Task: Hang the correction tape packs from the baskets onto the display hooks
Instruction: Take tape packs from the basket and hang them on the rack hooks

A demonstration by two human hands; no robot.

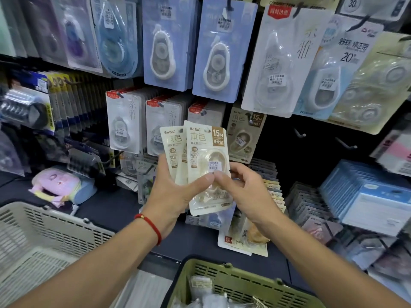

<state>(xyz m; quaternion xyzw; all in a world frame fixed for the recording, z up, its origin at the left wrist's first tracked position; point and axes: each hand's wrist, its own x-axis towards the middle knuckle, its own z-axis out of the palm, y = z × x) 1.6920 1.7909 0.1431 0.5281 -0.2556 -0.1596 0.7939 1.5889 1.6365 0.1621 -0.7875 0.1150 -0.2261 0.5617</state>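
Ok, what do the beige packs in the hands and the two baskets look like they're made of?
Beige packs: printed matte card, probably, under a clear glossy plastic blister; glare shows on the bulge.
Green basket: moulded plastic by the look, dull, with slotted walls.
Cream basket: seemingly the same slotted plastic, matte finish.

At the left of the frame we see a pink plush pouch (pixel 58 182) lying on the dark shelf (pixel 106 210). Upper left, we see dark blister packs (pixel 29 107) hanging, contents blurred. At right stand blue boxes (pixel 369 194).
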